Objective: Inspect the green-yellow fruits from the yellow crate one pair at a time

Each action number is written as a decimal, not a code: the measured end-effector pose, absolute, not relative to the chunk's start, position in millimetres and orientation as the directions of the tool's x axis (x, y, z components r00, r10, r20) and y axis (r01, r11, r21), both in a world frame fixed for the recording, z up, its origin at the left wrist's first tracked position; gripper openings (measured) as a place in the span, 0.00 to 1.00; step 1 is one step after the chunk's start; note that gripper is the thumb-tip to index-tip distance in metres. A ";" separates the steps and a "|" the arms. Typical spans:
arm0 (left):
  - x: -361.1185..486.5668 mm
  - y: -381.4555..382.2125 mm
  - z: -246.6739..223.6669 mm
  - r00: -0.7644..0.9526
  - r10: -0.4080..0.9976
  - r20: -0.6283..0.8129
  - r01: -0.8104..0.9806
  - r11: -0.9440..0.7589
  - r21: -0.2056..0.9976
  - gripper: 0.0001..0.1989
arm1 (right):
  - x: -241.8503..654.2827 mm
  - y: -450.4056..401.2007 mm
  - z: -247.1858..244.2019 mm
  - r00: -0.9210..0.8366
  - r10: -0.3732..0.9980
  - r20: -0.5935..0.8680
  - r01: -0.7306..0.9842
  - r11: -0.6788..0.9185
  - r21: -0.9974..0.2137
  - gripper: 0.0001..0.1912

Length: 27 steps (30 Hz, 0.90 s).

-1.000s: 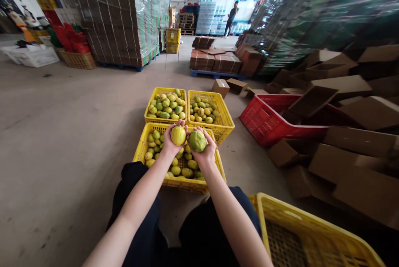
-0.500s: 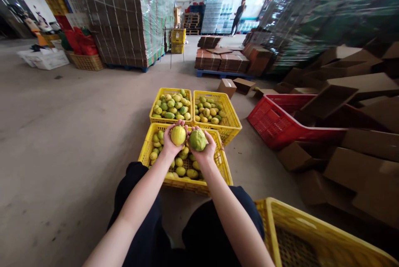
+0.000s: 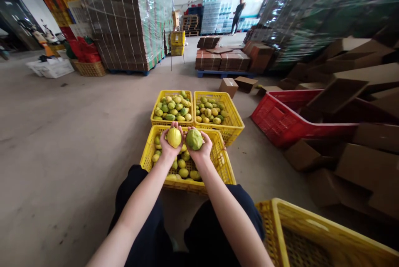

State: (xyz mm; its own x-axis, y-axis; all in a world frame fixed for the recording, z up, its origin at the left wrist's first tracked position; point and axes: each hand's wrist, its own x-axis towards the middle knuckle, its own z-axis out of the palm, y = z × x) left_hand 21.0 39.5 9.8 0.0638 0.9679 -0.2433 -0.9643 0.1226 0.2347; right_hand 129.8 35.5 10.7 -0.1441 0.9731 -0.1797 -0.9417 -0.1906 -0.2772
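My left hand holds a yellow fruit in its upturned palm. Beside it, my right hand cups a greener, lumpy fruit. Both hands are over the near yellow crate, which has green-yellow fruits in it, partly hidden by my hands and forearms. Just behind stand two more yellow crates of fruit, the back left crate and the back right crate.
A yellow crate stands at the lower right. Further right are a red crate and heaped cardboard boxes. Wrapped pallet stacks and a standing person are further back.
Both hands, with their fruits, have moved slightly left over the near crate. The yellow fruit has turned a little in my left hand. The view has shifted slightly.
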 end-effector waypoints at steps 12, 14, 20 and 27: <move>39.2 40.6 -74.4 0.197 0.799 -0.567 -0.834 0.441 0.332 0.11 | 172.6 37.0 25.0 0.014 0.926 -0.376 -0.987 -0.046 -0.151 0.12; 42.9 38.3 -104.0 0.266 0.724 -0.636 -0.730 0.582 0.358 0.07 | 185.5 38.0 27.3 0.044 0.931 -0.362 -0.987 -0.015 -0.158 0.12; 39.0 65.0 -150.8 0.372 0.633 -0.679 -0.182 0.767 0.615 0.03 | 215.5 39.4 32.3 0.116 0.905 -0.409 -0.989 0.068 -0.129 0.14; 31.0 204.0 -85.6 0.011 0.838 -0.545 0.668 0.400 0.628 0.15 | 215.5 42.5 41.5 0.092 0.831 -0.549 -0.994 0.044 -0.099 0.14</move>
State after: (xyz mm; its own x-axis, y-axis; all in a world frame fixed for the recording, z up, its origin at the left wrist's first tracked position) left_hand 31.0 204.0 -85.6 0.0111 0.8382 -0.5453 0.6679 0.3996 0.6279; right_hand 215.5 42.5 41.5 0.0916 0.8306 -0.5493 -0.9941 0.0444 -0.0987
